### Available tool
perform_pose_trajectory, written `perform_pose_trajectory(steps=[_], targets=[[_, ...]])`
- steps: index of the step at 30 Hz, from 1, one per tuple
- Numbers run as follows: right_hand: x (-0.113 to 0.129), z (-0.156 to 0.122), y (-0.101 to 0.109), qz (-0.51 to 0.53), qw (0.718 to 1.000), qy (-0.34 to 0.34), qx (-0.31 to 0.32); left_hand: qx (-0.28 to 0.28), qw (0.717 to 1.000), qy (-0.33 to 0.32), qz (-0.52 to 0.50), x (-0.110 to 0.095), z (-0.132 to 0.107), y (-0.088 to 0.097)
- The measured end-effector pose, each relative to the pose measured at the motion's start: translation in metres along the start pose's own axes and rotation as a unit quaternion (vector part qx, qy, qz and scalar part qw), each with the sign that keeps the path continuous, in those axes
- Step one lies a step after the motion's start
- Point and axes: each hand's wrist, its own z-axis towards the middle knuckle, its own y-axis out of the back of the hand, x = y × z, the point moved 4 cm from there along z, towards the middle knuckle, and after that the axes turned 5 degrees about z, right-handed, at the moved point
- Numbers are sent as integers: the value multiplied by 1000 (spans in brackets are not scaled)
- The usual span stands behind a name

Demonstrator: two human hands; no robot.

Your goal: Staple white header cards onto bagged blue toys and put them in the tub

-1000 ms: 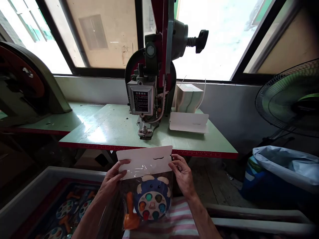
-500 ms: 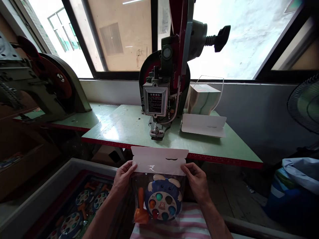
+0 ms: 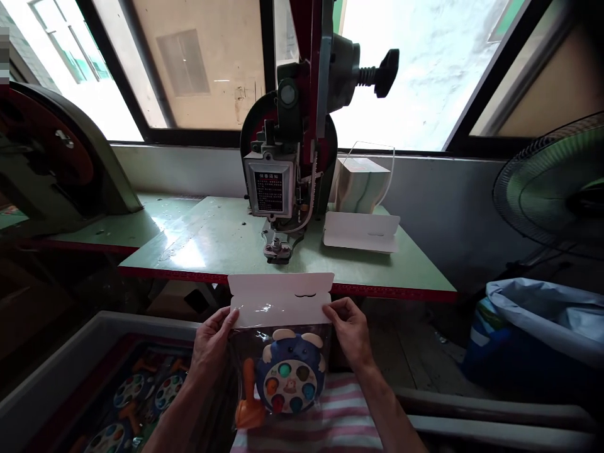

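A clear bag [image 3: 241, 343] hangs below a white card [image 3: 280, 309], held in front of the person, above a striped cloth [image 3: 346, 412]. Inside it, a round blue toy [image 3: 291, 376] with coloured spots sits on the right, an orange hammer [image 3: 250, 402] upright beside it, head down.

The left hand [image 3: 213, 336] pinches the card's left edge, thumb on the front face; the right hand [image 3: 350, 330] pinches the right edge in the same way. Both grips are closed on the card, with the toy hanging between them.

The card's top edge overlaps the red front edge of the table [image 3: 189, 255] in view; whether they touch, I cannot tell. Beyond that edge stands a machine [image 3: 271, 185], its foot near the front. Table surface stretches left of the foot; to its right lie a folded white card [image 3: 361, 233] and, behind, a card stack [image 3: 363, 185]. Below, a grey bin [image 3: 70, 355] of bagged toys flanks the left forearm; floor shows between the right forearm and a blue sack [image 3: 514, 352].
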Motion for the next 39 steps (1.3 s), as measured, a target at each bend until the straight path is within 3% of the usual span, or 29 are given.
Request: perform_pose_trajectory(steps=[4, 9, 13, 18, 21, 25, 29, 39], targets=[[-2, 2, 1, 39, 999, -12, 1, 24, 999, 23, 22, -5, 1, 5], [11, 5, -3, 108, 990, -64, 70, 104, 992, 41, 51, -16, 5, 11], [11, 7, -5, 140, 973, -121, 140, 92, 994, 45, 39, -18, 3, 12], [-3, 6, -1, 192, 958, -155, 146, 83, 996, 23, 17, -4, -2, 12], [1, 5, 2, 172, 956, -169, 168, 74, 997, -3, 25, 7, -1, 17], [10, 7, 4, 100, 971, -121, 181, 62, 998, 0, 31, 11, 0, 21], [9, 9, 4, 57, 982, -78, 161, 88, 995, 31, 38, 9, -3, 19], [11, 10, 4, 42, 985, -67, 154, 78, 991, -33, 108, 5, -9, 16]])
